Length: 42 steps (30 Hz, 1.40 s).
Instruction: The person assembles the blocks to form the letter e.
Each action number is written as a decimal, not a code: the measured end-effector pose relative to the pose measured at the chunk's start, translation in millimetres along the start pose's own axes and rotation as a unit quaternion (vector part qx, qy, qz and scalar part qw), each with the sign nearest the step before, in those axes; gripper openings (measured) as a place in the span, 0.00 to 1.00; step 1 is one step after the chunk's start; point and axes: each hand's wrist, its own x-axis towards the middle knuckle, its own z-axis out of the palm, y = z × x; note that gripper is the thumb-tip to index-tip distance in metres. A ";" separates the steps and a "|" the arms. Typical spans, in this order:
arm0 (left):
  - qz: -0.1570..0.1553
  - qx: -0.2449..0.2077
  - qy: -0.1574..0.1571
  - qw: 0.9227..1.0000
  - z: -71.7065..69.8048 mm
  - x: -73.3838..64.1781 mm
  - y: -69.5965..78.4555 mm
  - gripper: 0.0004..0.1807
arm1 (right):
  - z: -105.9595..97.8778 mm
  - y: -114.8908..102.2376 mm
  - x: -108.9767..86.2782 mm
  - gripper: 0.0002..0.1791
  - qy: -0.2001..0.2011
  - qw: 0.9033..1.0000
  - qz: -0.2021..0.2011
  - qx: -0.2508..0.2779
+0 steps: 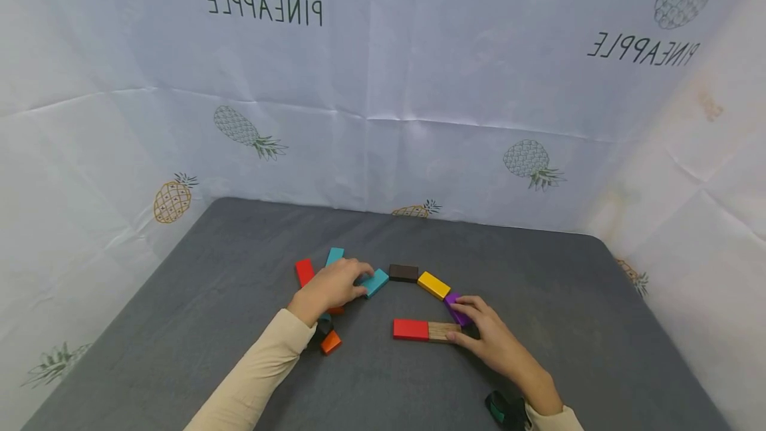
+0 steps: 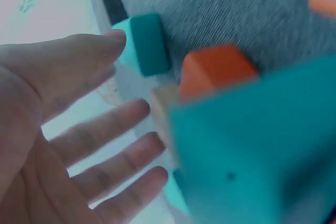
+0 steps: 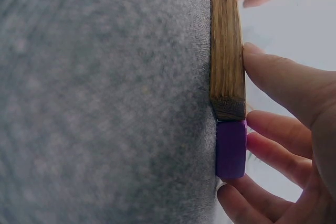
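Left hand (image 1: 336, 283) kinda spread at light-blue rectangular block (image 1: 377, 282); right hand (image 1: 495, 343) loose too, thumb on brown wooden bar (image 3: 227, 51), fingers touching purple rectangular bar (image 3: 231, 150).

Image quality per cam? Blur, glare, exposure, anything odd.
Head: soft light, no harsh glare, lettering reads mirrored; left wrist: nearest teal block heavily blurred, backdrop washed out; right wrist: wooden block sharp enough to show grain, table softer toward the left edge, backdrop pale and low in detail.
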 end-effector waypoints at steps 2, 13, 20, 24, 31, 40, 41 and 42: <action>-0.010 -0.002 -0.006 1.000 -4.8 -2.2 -1.6 0.18 | 0.2 0.2 0.1 0.31 0.001 1.000 -0.002 0.000; -0.038 -0.025 -0.020 0.999 -11.9 -13.9 -15.9 0.11 | -0.5 -0.1 -0.2 0.31 0.001 1.000 -0.004 -0.004; -0.030 -0.018 0.001 0.999 -12.0 -13.3 -17.9 0.12 | -1.1 -1.3 -0.4 0.31 0.001 1.000 -0.005 -0.001; -0.018 -0.015 0.021 0.999 -14.2 -12.8 -13.2 0.12 | -1.3 -1.4 -0.4 0.31 -0.002 1.000 -0.003 0.001; -0.013 -0.040 0.016 0.999 -16.1 -14.3 1.9 0.13 | -0.6 -0.9 -0.2 0.31 -0.001 1.000 -0.003 -0.002; -0.011 -0.046 0.018 0.999 -1.8 -21.2 14.5 0.14 | -0.3 0.1 0.3 0.31 0.004 1.000 -0.009 -0.004; -0.015 -0.047 0.015 0.999 -0.3 -21.8 15.8 0.13 | -0.4 0.2 0.2 0.31 0.005 1.000 -0.010 -0.003; -0.020 -0.050 0.013 0.998 1.0 -22.3 17.2 0.13 | -0.5 0.4 0.1 0.31 0.005 1.000 -0.012 -0.003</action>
